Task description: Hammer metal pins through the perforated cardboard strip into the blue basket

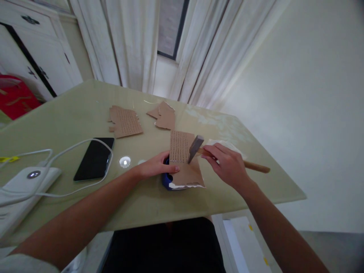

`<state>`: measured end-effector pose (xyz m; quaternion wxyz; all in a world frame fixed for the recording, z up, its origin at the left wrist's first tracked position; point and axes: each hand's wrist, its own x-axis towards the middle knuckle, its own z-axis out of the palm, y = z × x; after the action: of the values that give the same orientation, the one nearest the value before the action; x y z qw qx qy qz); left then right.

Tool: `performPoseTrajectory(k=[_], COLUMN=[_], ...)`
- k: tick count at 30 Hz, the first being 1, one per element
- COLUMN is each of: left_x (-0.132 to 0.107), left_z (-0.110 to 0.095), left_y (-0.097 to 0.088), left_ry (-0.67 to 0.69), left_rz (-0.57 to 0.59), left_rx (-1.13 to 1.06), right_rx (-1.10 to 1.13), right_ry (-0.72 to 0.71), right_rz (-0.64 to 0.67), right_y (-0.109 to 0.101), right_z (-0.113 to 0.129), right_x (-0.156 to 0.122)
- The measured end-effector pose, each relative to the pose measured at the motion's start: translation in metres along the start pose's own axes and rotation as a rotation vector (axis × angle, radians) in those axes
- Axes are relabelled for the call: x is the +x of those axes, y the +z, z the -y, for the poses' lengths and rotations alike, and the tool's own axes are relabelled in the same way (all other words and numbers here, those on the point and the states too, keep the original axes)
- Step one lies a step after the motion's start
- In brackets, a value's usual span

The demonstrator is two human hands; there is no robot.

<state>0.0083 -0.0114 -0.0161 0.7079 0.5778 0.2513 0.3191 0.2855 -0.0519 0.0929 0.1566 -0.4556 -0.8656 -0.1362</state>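
My right hand (227, 163) grips the wooden handle of a small hammer (196, 146) partway along. The thin edge of its metal head points down at the brown cardboard piece (186, 172), at or just above the surface; I cannot tell if they touch. Rows of small holes cover the cardboard's far half, while its near half is mostly plain with a torn white edge. The cardboard lies over a round blue object (165, 182), mostly hidden beneath. My left hand (157, 165) presses its thumb on the cardboard's left side, its other fingers partly hidden behind the blue object.
Farther back on the table (136, 212) lie a punched cardboard piece (127, 122) and torn cardboard scraps (166, 116). To the left are a black phone (95, 159), a white power strip (25, 197) and a looping white cable (71, 146). Crumpled white tissue (227, 145) sits behind my right hand.
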Motion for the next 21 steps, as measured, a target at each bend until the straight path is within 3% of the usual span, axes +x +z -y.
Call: performPoseTrajectory(k=[6, 10, 12, 16, 19, 21], left_x=[0.000, -0.001, -0.001, -0.001, 0.000, 0.000], left_z=[-0.002, -0.006, -0.007, -0.004, -0.003, -0.003], left_y=[0.001, 0.001, 0.001, 0.001, 0.001, 0.002], left_ry=[0.009, 0.018, 0.009, 0.027, 0.019, 0.010], left_rz=[0.003, 0.019, 0.023, 0.012, 0.014, 0.025], left_rx=[0.037, 0.085, 0.088, 0.014, -0.010, 0.002], right_rx=[-0.043, 0.042, 0.137, 0.395, 0.624, 0.916], right_ry=[-0.133, -0.192, -0.132, 0.127, 0.256, 0.311], right_rz=[-0.019, -0.050, -0.099, -0.151, 0.033, 0.246], right_y=[0.009, 0.018, 0.016, -0.002, -0.010, -0.009], right_z=[0.028, 0.043, 0.046, 0.038, 0.023, 0.016], right_x=[0.027, 0.041, 0.045, 0.048, 0.040, 0.028])
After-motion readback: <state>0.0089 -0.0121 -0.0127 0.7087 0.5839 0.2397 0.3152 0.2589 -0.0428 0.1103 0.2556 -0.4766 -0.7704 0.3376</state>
